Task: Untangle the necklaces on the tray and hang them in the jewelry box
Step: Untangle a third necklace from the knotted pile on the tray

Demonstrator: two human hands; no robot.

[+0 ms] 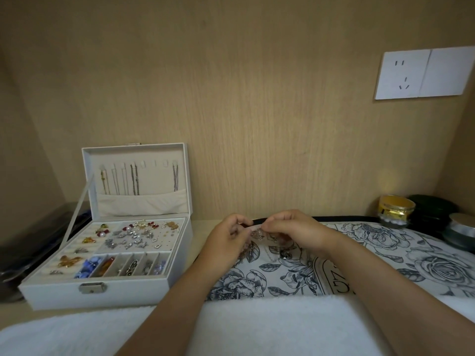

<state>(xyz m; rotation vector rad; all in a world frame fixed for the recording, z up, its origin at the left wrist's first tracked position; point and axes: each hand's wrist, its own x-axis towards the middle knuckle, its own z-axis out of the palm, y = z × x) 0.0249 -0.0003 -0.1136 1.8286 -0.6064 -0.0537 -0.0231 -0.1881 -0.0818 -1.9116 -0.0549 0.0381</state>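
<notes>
White jewelry box: open on the wooden shelf, just left of the tray; small earrings and brooches fill its base compartments.
Lid: upright against the back wall, with several chains hanging inside it above a fabric pocket.
Tangled necklaces: a small silvery knot held just above the far part of the tray, between the two hands; more chain lies on the tray beneath.
Left hand: fingers curled, pinching the knot's left side.
Right hand: thumb and fingertips pinching its right side.
Tray: blue floral print, dark rim, near edge meeting a white towel.
Right corner: gold jar, dark round containers.
Wall: white socket plate.
</notes>
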